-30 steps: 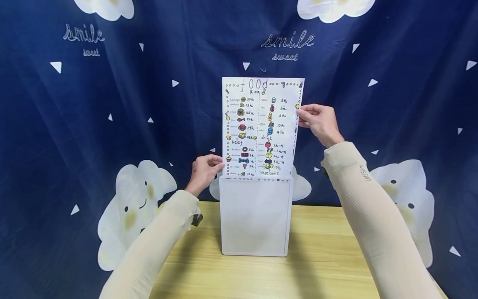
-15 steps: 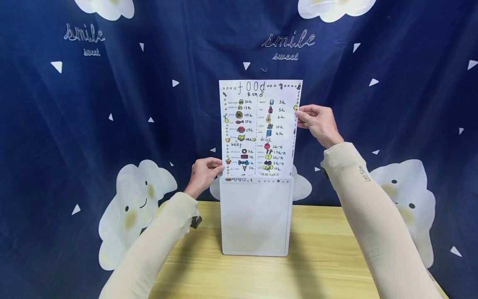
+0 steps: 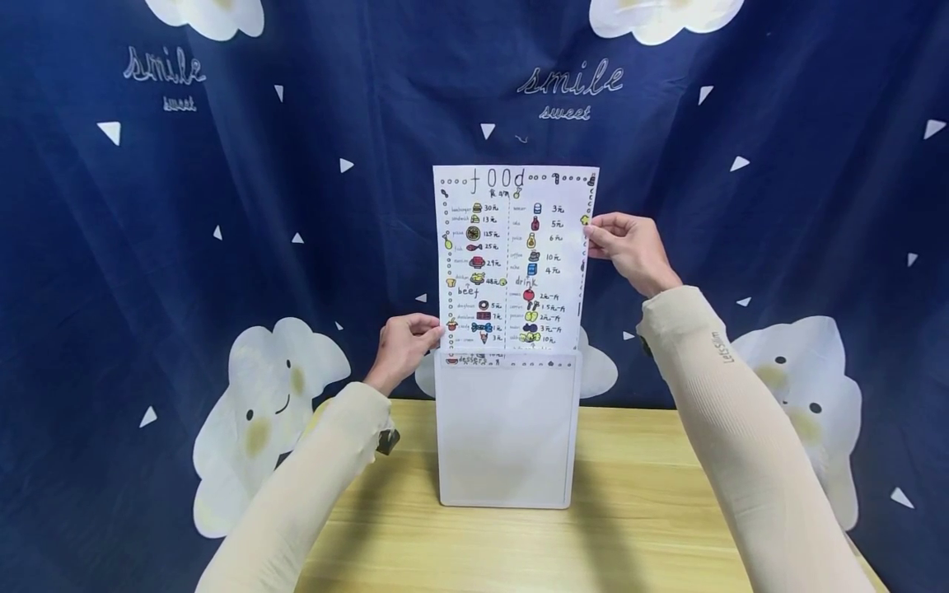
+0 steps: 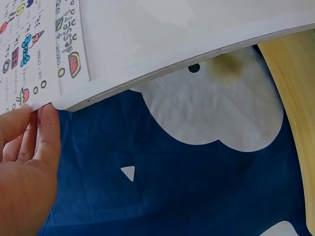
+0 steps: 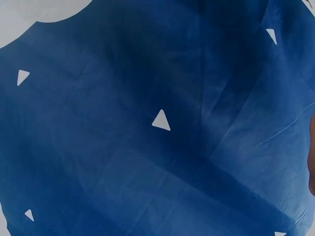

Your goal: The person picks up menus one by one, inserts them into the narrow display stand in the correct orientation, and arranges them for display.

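Worktop: the light wooden worktop [image 3: 638, 527] lies nearest to you, and the white frosted plastic sleeve [image 3: 507, 428] stands upright on it, its lower edge resting on the wood.

Left hand: your left hand [image 3: 404, 346] pinches the lower left edge of the hand-drawn paper food menu sheet [image 3: 511, 255], right at the mouth of the sleeve; in the left wrist view your fingertips [image 4: 47, 123] touch the paper's corner where it meets the sleeve's rim.

Right hand: your right hand [image 3: 626, 247] grips the sheet's right edge higher up, thumb and fingers closed on the paper.

Change: the sheet sits lower than a second ago. Its top edge has dropped, and the bottom row with the word "dessert" now shows behind the frosted front of the sleeve. Your hands have stayed at about the same places on its edges.

Meaning: you appear to be feeding the sheet down into the sleeve, and only its lowest strip is inside, so most of the slide seems left to do.

Sheet's place: upright, held between your two hands, its foot just inside the sleeve's open top.

Room: behind everything hangs a dark blue fabric backdrop [image 3: 185, 231] printed with white clouds, small triangles and the words "smile sweet".
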